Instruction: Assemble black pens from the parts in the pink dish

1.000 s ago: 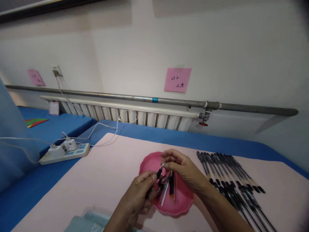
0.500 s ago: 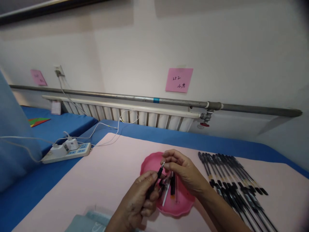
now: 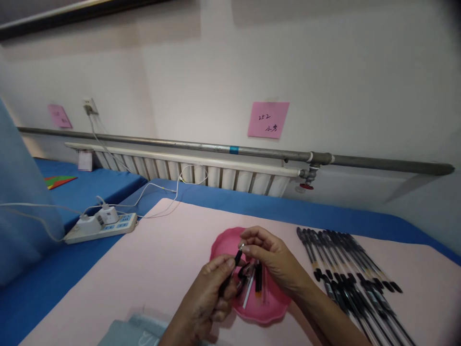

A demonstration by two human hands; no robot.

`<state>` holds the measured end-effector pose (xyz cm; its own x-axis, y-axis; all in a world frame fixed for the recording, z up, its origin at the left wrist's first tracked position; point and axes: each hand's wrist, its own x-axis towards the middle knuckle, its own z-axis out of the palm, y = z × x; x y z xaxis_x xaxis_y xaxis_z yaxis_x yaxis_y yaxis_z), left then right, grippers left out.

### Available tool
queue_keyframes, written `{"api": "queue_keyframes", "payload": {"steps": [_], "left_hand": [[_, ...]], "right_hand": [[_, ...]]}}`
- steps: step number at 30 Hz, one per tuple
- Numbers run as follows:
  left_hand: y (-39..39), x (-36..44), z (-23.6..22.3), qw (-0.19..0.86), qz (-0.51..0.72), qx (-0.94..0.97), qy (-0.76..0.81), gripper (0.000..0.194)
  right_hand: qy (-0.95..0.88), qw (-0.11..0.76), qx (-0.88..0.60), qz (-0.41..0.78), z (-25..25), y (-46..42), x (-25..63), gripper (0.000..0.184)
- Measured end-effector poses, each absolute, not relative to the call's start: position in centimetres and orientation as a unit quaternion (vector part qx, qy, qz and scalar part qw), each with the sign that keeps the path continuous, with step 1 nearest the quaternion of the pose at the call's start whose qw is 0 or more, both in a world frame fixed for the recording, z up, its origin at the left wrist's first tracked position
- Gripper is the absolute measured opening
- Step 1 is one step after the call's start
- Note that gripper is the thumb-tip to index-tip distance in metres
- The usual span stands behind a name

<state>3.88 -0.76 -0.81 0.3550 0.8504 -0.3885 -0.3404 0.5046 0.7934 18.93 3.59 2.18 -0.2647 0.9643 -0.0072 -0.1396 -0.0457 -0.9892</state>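
My left hand (image 3: pixel 211 293) is closed around a black pen barrel (image 3: pixel 232 270) that points up and to the right. My right hand (image 3: pixel 270 254) pinches the small silver tip (image 3: pixel 241 247) at the barrel's upper end. Both hands hover over a pink scalloped tray (image 3: pixel 224 242) on the pale pink mat (image 3: pixel 154 259). In the tray lie a few loose pen parts (image 3: pixel 256 283), black and clear. Part of the tray is hidden by my hands.
Several assembled black pens (image 3: pixel 345 269) lie in a row to the right of the tray. A white power strip (image 3: pixel 104 225) with chargers and cables sits at the left on the blue cloth. A radiator (image 3: pixel 187 170) and pipe run along the wall. A light blue bag (image 3: pixel 129 331) lies at the near edge.
Almost nothing has moved. Both hands stay on the pen barrel and its tip over the tray; the view has shifted slightly.
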Motion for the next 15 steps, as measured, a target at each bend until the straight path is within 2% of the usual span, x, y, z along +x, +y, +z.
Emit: {"api": "queue_keyframes", "payload": {"steps": [8,11,15], "left_hand": [[-0.6,4.8,-1.1,0.708,0.438,0.345,0.433,0.042],[-0.8,4.9,-0.5,0.734,0.433,0.315,0.419,0.043],[-0.9,4.7,0.0,0.759,0.428,0.295,0.393,0.042]], "right_hand": [[-0.497,0.471,-0.437,0.583,2.3,3.3,18.5,0.022],[-0.473,0.454,-0.412,0.633,2.2,3.0,18.2,0.027],[-0.426,0.441,-0.350,0.708,1.7,2.7,17.8,0.022]]}}
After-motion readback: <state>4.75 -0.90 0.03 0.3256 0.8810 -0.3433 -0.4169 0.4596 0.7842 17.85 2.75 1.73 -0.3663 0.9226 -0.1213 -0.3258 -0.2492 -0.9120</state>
